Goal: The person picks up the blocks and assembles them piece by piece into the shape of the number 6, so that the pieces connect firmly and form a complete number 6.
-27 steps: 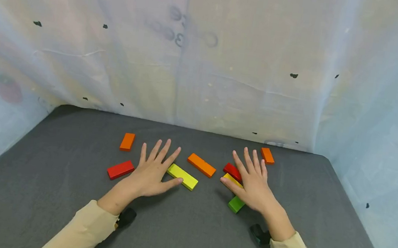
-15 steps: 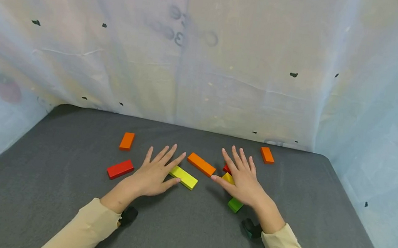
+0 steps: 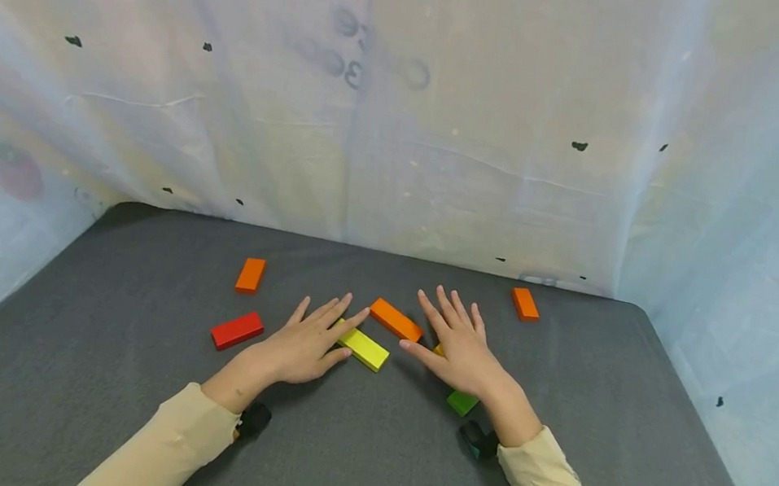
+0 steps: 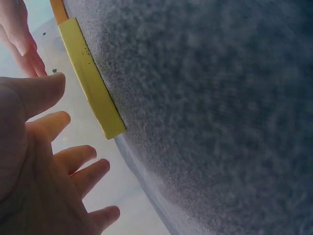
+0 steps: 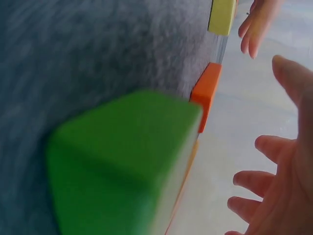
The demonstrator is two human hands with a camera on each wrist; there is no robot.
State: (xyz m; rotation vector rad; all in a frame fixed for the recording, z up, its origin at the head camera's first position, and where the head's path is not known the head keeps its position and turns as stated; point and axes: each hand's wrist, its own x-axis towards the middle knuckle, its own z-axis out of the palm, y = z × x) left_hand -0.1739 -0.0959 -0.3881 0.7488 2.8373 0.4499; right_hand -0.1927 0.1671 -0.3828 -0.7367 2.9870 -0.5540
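My left hand, fingers spread, hovers palm down beside a bright yellow block, partly covering its far end. In the left wrist view a gap shows between the fingers and that yellow block. Spread out likewise, my right hand hangs above a green block and a second yellow block, both mostly hidden beneath it. The right wrist view has the green block large and blurred, apart from the fingers. Between the hands lies an orange block. Neither hand holds anything.
On the grey cloth-covered table a red block and an orange block lie at left. Another orange block lies at the far right. A pale curtain encloses the back and sides.
My right hand has shifted left, covering the red block beside the second yellow one. The left hand has tilted slightly right, its fingertips reaching over the bright yellow block. The visible blocks stay put.
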